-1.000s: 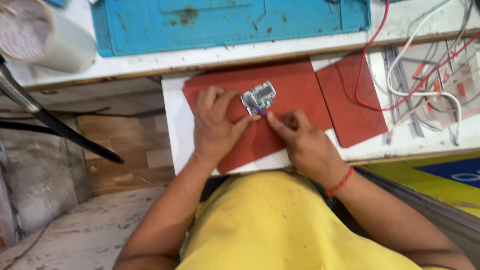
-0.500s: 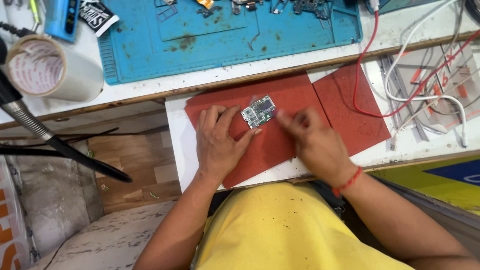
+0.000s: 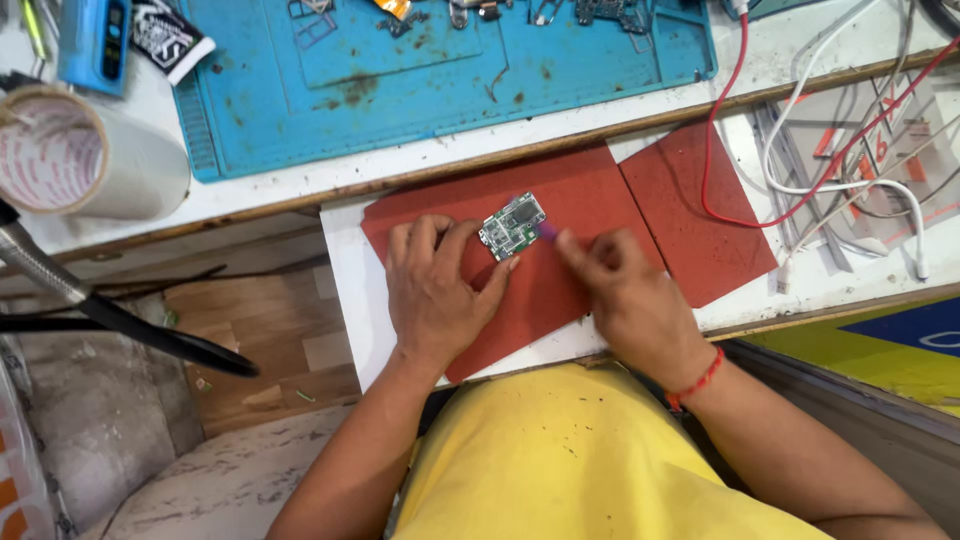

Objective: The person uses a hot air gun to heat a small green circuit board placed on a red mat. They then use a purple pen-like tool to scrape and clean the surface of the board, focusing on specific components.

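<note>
Item: small green circuit board (image 3: 512, 225), on red mat (image 3: 590, 195). Judged light, stiff, fragile; best held by edges. Left hand (image 3: 437, 295) steadied it, fingers flat; right hand (image 3: 625, 300) pinched purple tool (image 3: 547, 231).

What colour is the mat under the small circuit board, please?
The mat under the circuit board is brick red, in the head view.

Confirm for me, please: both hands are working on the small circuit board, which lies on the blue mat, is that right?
Not quite. In the head view the left hand and right hand do work on the small circuit board, but it lies on the red mat; the blue mat sits farther back.
</note>
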